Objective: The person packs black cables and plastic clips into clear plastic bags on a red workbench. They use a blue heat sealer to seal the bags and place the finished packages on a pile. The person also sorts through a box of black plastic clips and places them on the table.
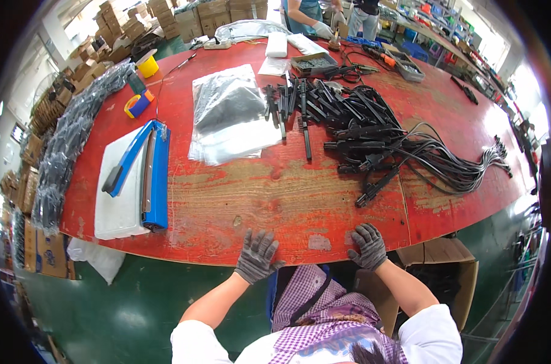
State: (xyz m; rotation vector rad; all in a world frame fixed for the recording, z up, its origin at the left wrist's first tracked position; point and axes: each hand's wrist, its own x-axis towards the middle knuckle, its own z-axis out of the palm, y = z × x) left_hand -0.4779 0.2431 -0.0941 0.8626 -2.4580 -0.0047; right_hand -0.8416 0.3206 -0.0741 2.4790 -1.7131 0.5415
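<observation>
Head view: red table (227, 209) seen from its near edge, paint worn through to brown wood across the middle; a seam is shown running toward the right-hand side. Both gloved hands are laid at the near edge, upon the table. Left hand (257, 258): fingers extended, slightly parted, thumb held out to the side; nothing is gripped. Right hand (368, 247): fingers lightly bent, palm down; nothing is gripped there either.

On the surface, a blue sealer (159, 176) is set at left beside a white slab (116, 209). Clear plastic bags (227, 130) are spread at centre. Black handheld devices (348, 115) are heaped right of the bags, their black cords (436, 161) trailed rightward in a bundle. A blue tape dispenser (140, 106) and a yellow roll (148, 64) are placed near the far left edge.

Room: green floor (142, 297); cartons (214, 15) stacked at the back; dark plastic-wrapped goods (75, 139) lined up along the table's left. An open carton (466, 282) is stood below the right side. At the far edge, a co-worker (306, 15) is partly seen.

Markings: blue print is borne by a brown carton (51, 255) at lower left; its wording cannot be made out.
</observation>
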